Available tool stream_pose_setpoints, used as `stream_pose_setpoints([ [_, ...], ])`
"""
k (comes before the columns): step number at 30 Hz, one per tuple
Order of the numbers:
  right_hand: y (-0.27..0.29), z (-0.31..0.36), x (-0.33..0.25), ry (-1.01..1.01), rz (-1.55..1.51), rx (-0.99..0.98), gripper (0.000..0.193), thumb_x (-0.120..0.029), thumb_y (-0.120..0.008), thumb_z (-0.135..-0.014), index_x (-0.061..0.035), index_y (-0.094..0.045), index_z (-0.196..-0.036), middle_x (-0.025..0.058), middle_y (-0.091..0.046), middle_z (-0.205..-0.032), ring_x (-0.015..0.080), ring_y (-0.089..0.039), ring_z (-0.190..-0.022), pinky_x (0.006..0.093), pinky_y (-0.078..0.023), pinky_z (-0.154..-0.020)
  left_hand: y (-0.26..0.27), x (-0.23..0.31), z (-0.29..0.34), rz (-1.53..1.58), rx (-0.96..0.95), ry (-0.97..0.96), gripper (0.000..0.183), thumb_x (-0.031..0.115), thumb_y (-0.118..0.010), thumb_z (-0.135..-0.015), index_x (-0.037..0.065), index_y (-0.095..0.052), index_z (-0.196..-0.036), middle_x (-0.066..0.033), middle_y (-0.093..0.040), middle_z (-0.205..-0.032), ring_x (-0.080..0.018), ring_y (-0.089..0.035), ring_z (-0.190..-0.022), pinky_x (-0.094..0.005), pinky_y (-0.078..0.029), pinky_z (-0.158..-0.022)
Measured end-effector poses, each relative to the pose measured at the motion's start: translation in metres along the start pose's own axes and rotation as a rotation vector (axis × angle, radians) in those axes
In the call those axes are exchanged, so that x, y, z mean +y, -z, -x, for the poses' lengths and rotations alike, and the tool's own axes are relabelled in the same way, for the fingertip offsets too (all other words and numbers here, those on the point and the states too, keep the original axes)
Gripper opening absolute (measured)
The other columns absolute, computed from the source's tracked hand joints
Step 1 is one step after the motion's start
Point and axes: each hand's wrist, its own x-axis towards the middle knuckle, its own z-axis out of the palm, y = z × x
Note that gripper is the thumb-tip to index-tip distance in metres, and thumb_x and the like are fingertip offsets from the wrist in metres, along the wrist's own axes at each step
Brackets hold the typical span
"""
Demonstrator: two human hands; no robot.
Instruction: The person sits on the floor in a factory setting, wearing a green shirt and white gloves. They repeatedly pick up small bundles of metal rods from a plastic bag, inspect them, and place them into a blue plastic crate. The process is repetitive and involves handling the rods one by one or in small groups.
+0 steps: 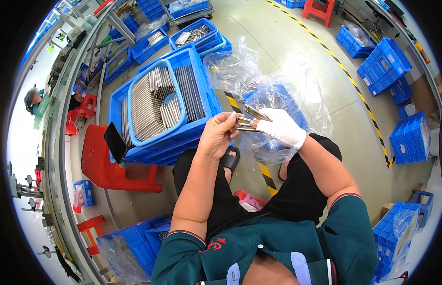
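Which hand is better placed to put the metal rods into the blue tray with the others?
Probably the left hand. It is bare, already pinches the metal rods, and sits right beside the blue tray of rods. The right hand, in a white glove, is farther from the tray, over the plastic bag.

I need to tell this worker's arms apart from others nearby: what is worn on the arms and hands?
Left hand is bare; right hand wears a white cloth glove. Both forearms are bare below short dark-green sleeves with a thin red-and-white cuff stripe.
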Motion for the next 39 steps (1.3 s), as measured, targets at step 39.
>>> stream_pose_setpoints([
  [39,-0.004,-0.004,-0.001,-0.169,0.044,-0.151,0.043,-0.044,-0.053,-0.09,-0.002,-0.062,-0.081,0.0056,-0.053,-0.064,0.0148,-0.049,-0.061,0.031,-0.04,-0.056,-0.008,-0.002,0.007,-0.372,0.108,-0.177,0.014,0.015,-0.07,-0.083,0.003,-0.063,-0.086,0.0028,-0.056,-0.074,-0.004,-0.046,-0.067,-0.0199,-0.036,-0.063],
])
